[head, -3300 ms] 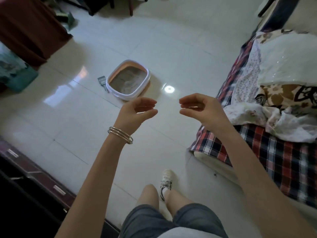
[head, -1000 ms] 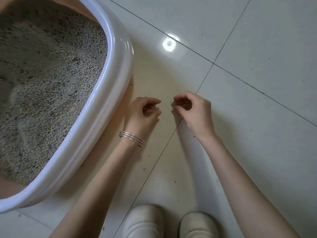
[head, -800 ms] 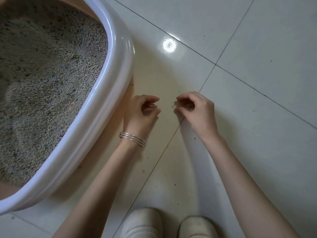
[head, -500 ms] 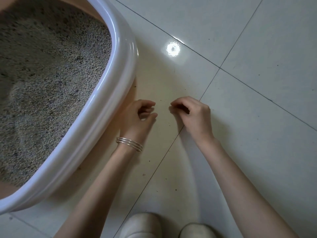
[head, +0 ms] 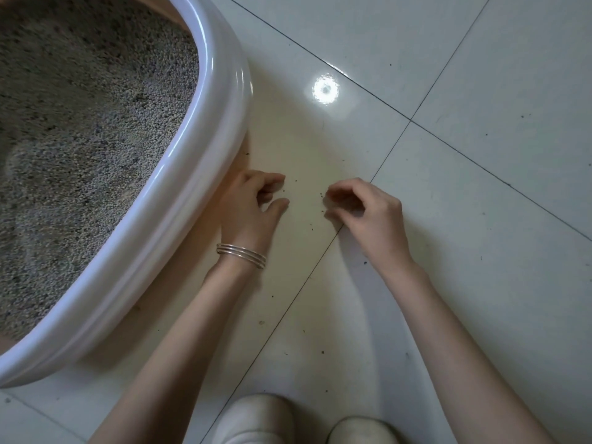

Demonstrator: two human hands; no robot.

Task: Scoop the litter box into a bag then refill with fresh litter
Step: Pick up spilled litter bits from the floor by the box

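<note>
- Floor tiles, pale and glossy, fill my view, with dark specks scattered about.
- Litter box sits at my left, white-rimmed, holding grey litter.
- Left hand hovers just beside its wall, fingers loosely curled, holding nothing I can see.
- Right hand hangs near it, apart, likewise curled.
- Bracelets ring my left wrist.

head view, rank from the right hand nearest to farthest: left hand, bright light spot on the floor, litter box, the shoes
From the right hand:
1. left hand, just beside it.
2. light spot, ahead on the tile.
3. litter box rim, beyond the left hand; close to the spot, hard to separate.
4. shoes, at the bottom edge.
</note>
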